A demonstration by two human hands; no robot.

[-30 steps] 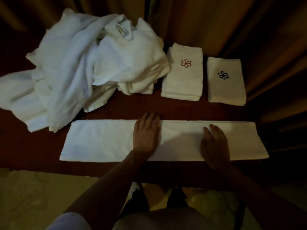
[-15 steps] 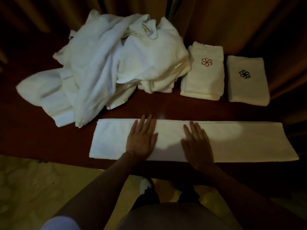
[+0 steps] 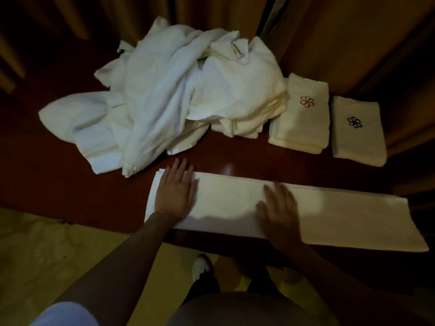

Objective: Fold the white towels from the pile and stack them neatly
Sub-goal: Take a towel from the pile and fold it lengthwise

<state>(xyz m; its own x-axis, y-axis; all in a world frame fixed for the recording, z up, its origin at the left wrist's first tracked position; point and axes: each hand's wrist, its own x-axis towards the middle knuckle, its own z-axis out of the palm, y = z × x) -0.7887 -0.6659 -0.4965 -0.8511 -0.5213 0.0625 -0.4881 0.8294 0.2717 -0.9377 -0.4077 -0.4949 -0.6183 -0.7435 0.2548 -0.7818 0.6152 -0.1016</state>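
A white towel (image 3: pixel 341 217), folded into a long strip, lies along the front edge of the dark red table (image 3: pixel 58 180). My left hand (image 3: pixel 175 191) presses flat on the strip's left end, fingers straight. My right hand (image 3: pixel 280 208) lies flat on the strip's middle and looks blurred. Behind the strip sits a rumpled pile of white towels (image 3: pixel 164 100). To its right are two folded towels: one with a red emblem (image 3: pixel 303 118) and one with a dark emblem (image 3: pixel 357 130).
Brown curtains (image 3: pixel 353 43) hang behind the table and close to the folded towels. Pale patterned floor (image 3: pixel 47 255) shows below the table's front edge. My legs and one white shoe (image 3: pixel 202 267) stand under the edge.
My left hand has slid left along the strip to its left end. My right hand moved left to the middle. The camera view has shifted left.
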